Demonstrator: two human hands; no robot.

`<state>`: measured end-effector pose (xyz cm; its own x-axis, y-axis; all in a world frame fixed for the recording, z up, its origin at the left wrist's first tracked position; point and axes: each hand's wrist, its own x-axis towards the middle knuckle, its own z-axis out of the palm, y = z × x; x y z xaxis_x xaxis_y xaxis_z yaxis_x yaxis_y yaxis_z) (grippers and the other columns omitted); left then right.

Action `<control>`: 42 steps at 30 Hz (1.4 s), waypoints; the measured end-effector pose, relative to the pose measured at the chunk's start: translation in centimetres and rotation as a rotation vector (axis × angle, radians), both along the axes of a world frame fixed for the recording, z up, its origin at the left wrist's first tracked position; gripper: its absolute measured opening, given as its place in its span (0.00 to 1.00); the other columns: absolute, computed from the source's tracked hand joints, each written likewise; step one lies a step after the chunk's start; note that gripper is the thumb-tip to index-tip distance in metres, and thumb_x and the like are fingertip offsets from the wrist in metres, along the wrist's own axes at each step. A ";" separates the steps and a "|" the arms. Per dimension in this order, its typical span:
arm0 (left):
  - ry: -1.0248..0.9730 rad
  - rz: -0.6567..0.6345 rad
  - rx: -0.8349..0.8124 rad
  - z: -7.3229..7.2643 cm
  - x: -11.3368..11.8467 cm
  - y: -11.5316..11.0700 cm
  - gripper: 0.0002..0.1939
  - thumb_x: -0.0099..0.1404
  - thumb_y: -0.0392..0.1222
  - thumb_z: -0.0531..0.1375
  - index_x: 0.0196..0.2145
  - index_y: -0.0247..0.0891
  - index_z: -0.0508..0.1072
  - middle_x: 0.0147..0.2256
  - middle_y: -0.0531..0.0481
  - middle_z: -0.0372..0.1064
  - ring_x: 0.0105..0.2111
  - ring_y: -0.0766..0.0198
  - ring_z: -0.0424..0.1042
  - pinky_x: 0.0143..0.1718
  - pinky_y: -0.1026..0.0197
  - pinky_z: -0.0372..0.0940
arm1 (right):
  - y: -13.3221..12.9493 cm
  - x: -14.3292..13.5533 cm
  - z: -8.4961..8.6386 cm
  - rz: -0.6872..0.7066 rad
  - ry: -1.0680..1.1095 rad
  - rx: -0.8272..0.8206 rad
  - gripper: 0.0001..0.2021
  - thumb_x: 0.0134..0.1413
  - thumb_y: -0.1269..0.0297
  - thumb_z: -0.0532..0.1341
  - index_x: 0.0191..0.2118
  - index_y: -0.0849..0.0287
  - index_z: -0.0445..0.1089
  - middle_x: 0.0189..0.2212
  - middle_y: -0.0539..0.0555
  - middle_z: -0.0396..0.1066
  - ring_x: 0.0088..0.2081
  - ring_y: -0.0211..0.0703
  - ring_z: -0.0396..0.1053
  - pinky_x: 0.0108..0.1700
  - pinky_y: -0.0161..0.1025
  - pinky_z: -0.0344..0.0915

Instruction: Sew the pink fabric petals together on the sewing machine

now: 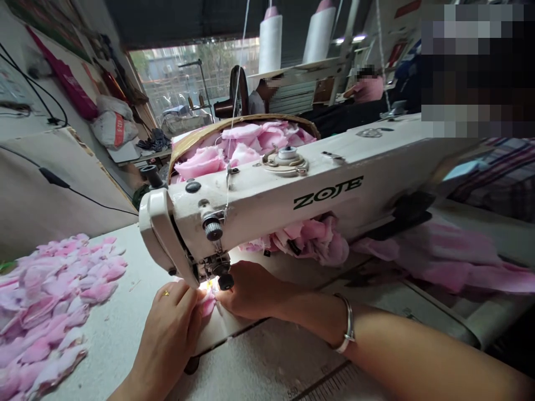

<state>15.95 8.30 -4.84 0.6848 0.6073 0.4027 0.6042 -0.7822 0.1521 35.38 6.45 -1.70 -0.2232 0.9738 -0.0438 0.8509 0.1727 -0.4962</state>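
At the sewing machine [259, 203] | left hand [174, 314], right hand [247, 291] — curled at pink cloth [206, 306], grip hidden | looks mid-piece — fabric pile [54, 303], status unclear

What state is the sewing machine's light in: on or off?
On: a bright glow lights the pink cloth between left hand and right hand.

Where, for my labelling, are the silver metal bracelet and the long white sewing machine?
Silver metal bracelet [350, 321], head view: its band.
Long white sewing machine [267, 213], head view: front of its arm.

passable: tabletop [125, 301], left | blocking: sewing machine [259, 195] | beyond: bunched fabric [324, 245], room unclear
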 end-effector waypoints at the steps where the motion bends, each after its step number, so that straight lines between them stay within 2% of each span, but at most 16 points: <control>1: -0.006 -0.005 0.006 0.0 0.0 0.0 0.09 0.70 0.38 0.48 0.36 0.39 0.67 0.33 0.48 0.63 0.34 0.58 0.61 0.37 0.54 0.57 | 0.1 -0.1 0.0 0.013 0.008 0.007 0.10 0.49 0.62 0.55 0.23 0.59 0.69 0.21 0.53 0.69 0.23 0.39 0.61 0.24 0.36 0.50; 6: 0.020 0.027 0.035 -0.4 -0.3 0.2 0.09 0.69 0.38 0.48 0.37 0.40 0.68 0.33 0.49 0.63 0.34 0.59 0.63 0.34 0.57 0.60 | 0.2 -0.1 0.2 -0.002 -0.026 -0.029 0.11 0.50 0.61 0.56 0.23 0.59 0.70 0.21 0.54 0.71 0.23 0.40 0.62 0.23 0.36 0.49; 10: 0.043 0.015 0.082 -0.4 -0.3 0.1 0.11 0.70 0.39 0.48 0.41 0.42 0.70 0.37 0.48 0.64 0.36 0.60 0.65 0.34 0.58 0.63 | 0.2 0.0 0.3 -0.033 -0.049 -0.059 0.12 0.50 0.61 0.56 0.21 0.60 0.70 0.20 0.56 0.71 0.24 0.42 0.65 0.24 0.37 0.52; 14: 0.134 -0.041 0.244 -0.1 0.0 -0.3 0.11 0.69 0.37 0.51 0.44 0.40 0.70 0.40 0.47 0.68 0.38 0.57 0.66 0.42 0.51 0.64 | 0.2 0.0 0.4 -0.039 0.006 -0.058 0.12 0.50 0.63 0.56 0.21 0.60 0.69 0.19 0.55 0.70 0.24 0.41 0.65 0.25 0.36 0.54; 16: 0.212 -0.064 0.276 0.0 0.1 -0.5 0.12 0.68 0.35 0.51 0.47 0.38 0.69 0.42 0.47 0.69 0.39 0.57 0.67 0.47 0.48 0.62 | 0.1 0.3 0.6 -0.028 0.031 -0.072 0.13 0.49 0.63 0.56 0.18 0.59 0.67 0.17 0.54 0.69 0.23 0.41 0.65 0.25 0.36 0.55; 19: 0.273 -0.059 0.278 0.1 0.1 -0.9 0.14 0.68 0.33 0.51 0.49 0.37 0.68 0.45 0.47 0.69 0.40 0.57 0.67 0.53 0.45 0.59 | 0.1 0.9 0.9 -0.006 0.126 -0.189 0.15 0.47 0.65 0.55 0.13 0.59 0.63 0.13 0.52 0.66 0.19 0.39 0.64 0.25 0.35 0.56; 22: 0.277 -0.053 0.257 0.1 0.1 -1.1 0.16 0.67 0.32 0.51 0.51 0.37 0.67 0.46 0.47 0.69 0.42 0.56 0.67 0.55 0.45 0.57 | 0.0 1.3 1.1 -0.004 0.193 -0.266 0.15 0.47 0.65 0.55 0.12 0.59 0.62 0.11 0.51 0.65 0.17 0.37 0.63 0.25 0.34 0.57; 26: 0.263 -0.032 0.222 0.3 0.3 -1.4 0.17 0.66 0.31 0.51 0.51 0.38 0.66 0.46 0.48 0.69 0.42 0.57 0.67 0.55 0.46 0.57 | -0.1 1.1 1.1 -0.019 0.222 -0.256 0.17 0.49 0.64 0.55 0.12 0.59 0.61 0.11 0.51 0.65 0.17 0.36 0.63 0.27 0.33 0.59; 35: 0.280 0.001 0.227 0.5 0.7 -2.4 0.22 0.62 0.26 0.48 0.53 0.34 0.64 0.47 0.45 0.67 0.43 0.54 0.67 0.56 0.43 0.55 | -0.3 0.4 1.8 -0.054 0.169 -0.298 0.13 0.49 0.68 0.54 0.16 0.59 0.60 0.12 0.49 0.65 0.17 0.34 0.63 0.26 0.32 0.57; 42: 0.301 -0.018 0.178 0.8 0.4 -1.6 0.18 0.62 0.25 0.49 0.46 0.36 0.68 0.43 0.46 0.69 0.42 0.54 0.66 0.54 0.43 0.55 | 0.1 0.3 1.2 -0.028 0.104 -0.242 0.15 0.50 0.67 0.54 0.15 0.59 0.61 0.13 0.51 0.65 0.21 0.37 0.64 0.28 0.34 0.57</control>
